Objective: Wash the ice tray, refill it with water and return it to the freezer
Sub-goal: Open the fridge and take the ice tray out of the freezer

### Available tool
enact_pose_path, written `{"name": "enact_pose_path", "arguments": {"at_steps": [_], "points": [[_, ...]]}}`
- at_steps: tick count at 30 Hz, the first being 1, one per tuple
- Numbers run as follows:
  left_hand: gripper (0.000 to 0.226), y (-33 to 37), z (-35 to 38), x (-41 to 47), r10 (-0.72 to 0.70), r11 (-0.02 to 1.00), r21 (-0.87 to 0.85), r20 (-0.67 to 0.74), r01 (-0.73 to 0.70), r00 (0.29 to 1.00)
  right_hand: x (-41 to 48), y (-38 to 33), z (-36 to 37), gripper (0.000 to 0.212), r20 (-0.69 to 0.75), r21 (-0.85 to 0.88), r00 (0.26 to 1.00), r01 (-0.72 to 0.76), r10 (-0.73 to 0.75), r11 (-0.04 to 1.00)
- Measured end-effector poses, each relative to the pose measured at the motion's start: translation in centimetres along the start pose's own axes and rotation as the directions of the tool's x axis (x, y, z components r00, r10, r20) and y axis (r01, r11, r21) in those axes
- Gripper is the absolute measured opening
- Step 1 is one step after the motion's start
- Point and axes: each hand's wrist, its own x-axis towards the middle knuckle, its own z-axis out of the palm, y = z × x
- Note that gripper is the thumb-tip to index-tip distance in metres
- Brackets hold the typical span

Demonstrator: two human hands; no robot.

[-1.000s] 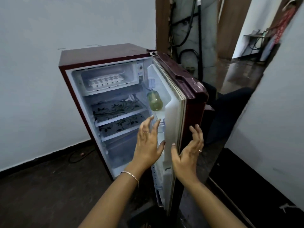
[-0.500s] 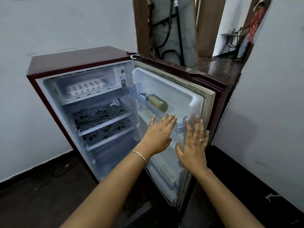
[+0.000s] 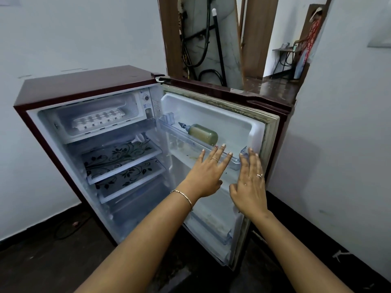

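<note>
The fridge door (image 3: 213, 115) has swung wider. The left hand (image 3: 206, 174) and right hand (image 3: 249, 187), fingers straight and spread, now reach its clear shelf (image 3: 186, 138). The ice tray (image 3: 97, 120) lies in the freezer compartment (image 3: 63, 121).

We see a glossy maroon fridge (image 3: 84, 85), a white plastic ice tray (image 3: 97, 121), and a clear plastic door shelf (image 3: 203, 144).
</note>
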Motion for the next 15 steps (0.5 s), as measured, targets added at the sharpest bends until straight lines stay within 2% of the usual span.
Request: {"name": "enact_pose_path", "arguments": {"at_steps": [3, 7, 11, 15], "points": [[0.088, -1.3, 0.3, -1.0, -0.072, 0.997, -0.031, -0.025, 0.071, 0.997, 0.2, -1.1, 0.0, 0.081, -0.059, -0.019, 0.997, 0.056, -0.058, 0.998], [0.087, -4.2, 0.8, -3.7, -0.251, 0.957, -0.158, -0.040, 0.242, 0.967, 1.3, -3.7, 0.8, 0.071, -0.080, -0.004, 0.972, 0.222, -0.222, 0.975], [0.082, -8.5, 1.3, -7.3, -0.493, 0.826, -0.333, -0.032, 0.456, 0.870, 3.4, -7.9, 3.3, 0.070, 0.017, 0.084, 0.934, 0.353, -0.356, 0.932], [0.080, -15.0, 2.6, -10.3, -0.680, 0.657, -0.451, -0.010, 0.604, 0.733, 7.5, -12.6, 7.1, 0.065, 0.096, 0.194, 0.893, 0.416, -0.440, 0.888]]}}
